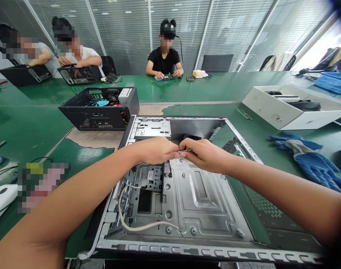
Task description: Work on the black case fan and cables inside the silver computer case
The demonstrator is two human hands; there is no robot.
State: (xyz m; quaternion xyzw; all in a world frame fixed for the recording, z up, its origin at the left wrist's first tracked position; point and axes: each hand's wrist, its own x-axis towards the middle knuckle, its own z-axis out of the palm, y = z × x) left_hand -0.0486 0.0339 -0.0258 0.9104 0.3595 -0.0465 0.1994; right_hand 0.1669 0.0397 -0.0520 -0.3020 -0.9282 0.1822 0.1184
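Observation:
A computer case (212, 216) lies on its side before me, its metal interior facing up. Over its far half, my left hand (159, 150) and my right hand (200, 154) meet, fingers closed. Both pinch a thin pale cable (185, 151), mostly hidden by the fingers. Another light grey cable (142, 227) loops across the near left part of the case. A silver drive cage (152, 128) sits at the far left corner, and a black bracket (152, 177) stands below my left hand. Behind my right hand, a dark part (192, 137) shows only partly.
A second black computer case (103, 121) with a blue fan stands beyond. To the right are blue gloves (307, 158), a white box (271, 108) and a green strip (244, 114). Across the green table (226, 87), several people work; one person (164, 59) handles a circuit board.

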